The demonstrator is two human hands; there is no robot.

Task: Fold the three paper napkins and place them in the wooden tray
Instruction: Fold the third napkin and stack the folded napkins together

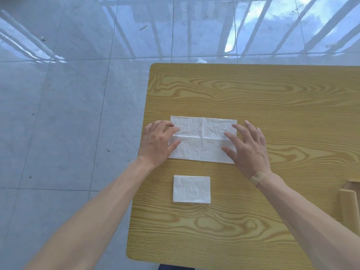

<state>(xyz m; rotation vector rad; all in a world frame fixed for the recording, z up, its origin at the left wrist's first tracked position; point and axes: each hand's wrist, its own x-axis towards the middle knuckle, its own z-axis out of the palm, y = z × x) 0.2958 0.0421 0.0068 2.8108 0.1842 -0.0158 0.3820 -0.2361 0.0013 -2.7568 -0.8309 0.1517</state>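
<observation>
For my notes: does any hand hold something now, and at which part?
Nothing is gripped. Left hand and right hand lie open at the ends of the unfolded napkin.

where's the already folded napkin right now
In the head view, the folded napkin lies on the wooden table, nearer the person than the open napkin, between the two forearms.

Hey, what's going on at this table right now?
A person is working on paper napkins at a wooden table. Both hands rest with spread fingers on a larger creased napkin, left hand on its left end and right hand on its right end. A smaller folded napkin lies nearer the person, untouched. A wooden tray shows at the right edge.
</observation>
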